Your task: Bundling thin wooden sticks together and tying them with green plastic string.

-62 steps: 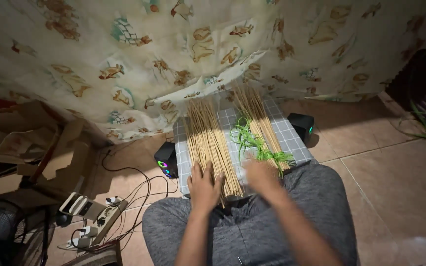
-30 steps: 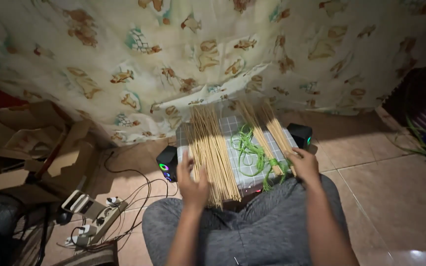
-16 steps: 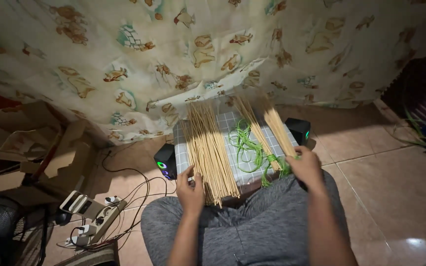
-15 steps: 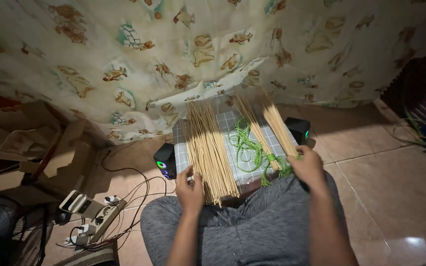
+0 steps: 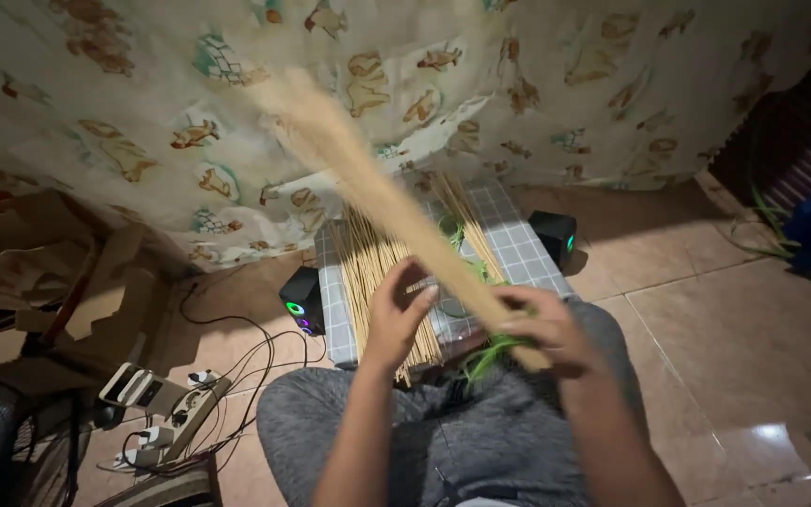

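Pale bamboo stick bundle (image 5: 382,202) held slanting at frame centre, blurred tip toward upper left. Butt end clasped by right hand (image 5: 542,329); left hand (image 5: 396,314) fingers curled beside shaft, steadying. Loose sticks (image 5: 373,272) spread on checked tabletop (image 5: 518,249) below.

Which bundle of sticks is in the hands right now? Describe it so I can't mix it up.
Start at the small checked table below the patterned curtain. The lifted bundle slants up over it, blurred, held by the right hand and left hand; the other sticks lie flat.
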